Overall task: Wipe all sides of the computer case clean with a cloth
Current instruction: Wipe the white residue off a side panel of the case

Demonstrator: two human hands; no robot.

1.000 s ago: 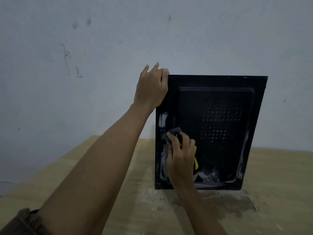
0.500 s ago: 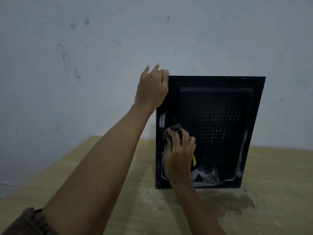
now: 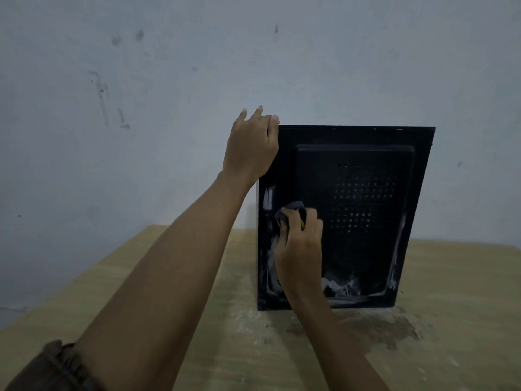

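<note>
Closest to the camera, bottom left, there's a bunched brown sleeve (image 3: 56, 365), and the left forearm runs from it up and to the right, pretty much stretched out straight. The right forearm comes in from the bottom edge further right and angles up and left. Both cross over the wooden bench (image 3: 451, 277), which has a dark damp-looking stain (image 3: 380, 331) and some pale dusty marks right in front of the case.

The right hand (image 3: 300, 249) is knuckles-up with the fingers curled around a small dark cloth (image 3: 284, 214), pressing it flat against the lower left part of the panel that faces the camera. A bit of yellow shows between the fingers, can't tell what that is.

The computer case (image 3: 352, 221) is black and stands upright on the bench, back near the wall, looking slightly tilted from this angle. Its facing side has a raised rectangular section with a grid of vent holes (image 3: 363, 201). White smears (image 3: 338, 286) sit along the bottom and down the left edge next to the cloth, plus a thin streak on the right.

The left hand (image 3: 251, 148) is up at the top left corner of the case, wrist bent, fingers hooked over the top edge and gripping it, palm against the side.

Behind it all is a pale grey wall (image 3: 169, 108) with a few dark scuffs.
</note>
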